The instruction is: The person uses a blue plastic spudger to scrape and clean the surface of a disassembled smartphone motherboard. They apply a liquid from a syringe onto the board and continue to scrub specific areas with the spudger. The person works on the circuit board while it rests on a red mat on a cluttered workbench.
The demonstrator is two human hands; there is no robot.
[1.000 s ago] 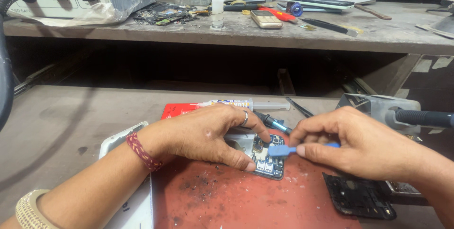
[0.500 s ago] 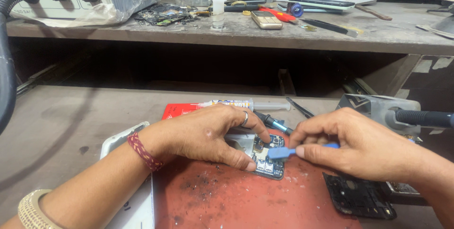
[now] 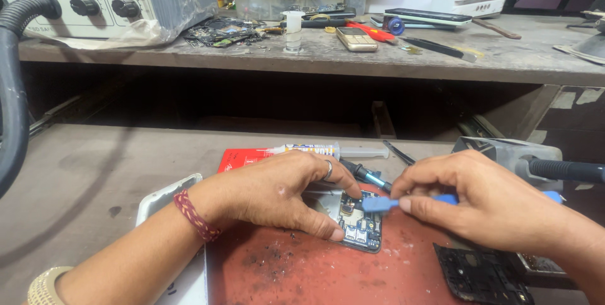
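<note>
From the head cam, everything sits around the red mat [image 3: 328, 267]: my left hand [image 3: 277, 195] is pressed flat over the opened phone [image 3: 359, 220] in the middle of the mat, thumb and fingertips pinning its edges so it can't skate. My right hand [image 3: 485, 201] has thumb and forefinger pinched shut on a blue plastic pry tool [image 3: 381, 203], with the flat tip resting on the exposed board at the phone's upper edge. I'd say the trick here is to keep the tip shallow and lever gently, letting the plastic flex rather than forcing it, since those little connectors look fragile. The mat is rubbery, scuffed and peppered with dark crumbs on its near side. The phone's insides are dark with small shiny metal cans. Just behind the mat lies a clear syringe [image 3: 328, 150] with a white plunger, plus a dark screwdriver [image 3: 365, 172] with a blue collar. Off the mat's right corner sits a black plastic frame [image 3: 482, 276], full of cutouts. The white slab [image 3: 161, 201] on the mat's left looks smooth and glossy.
</note>
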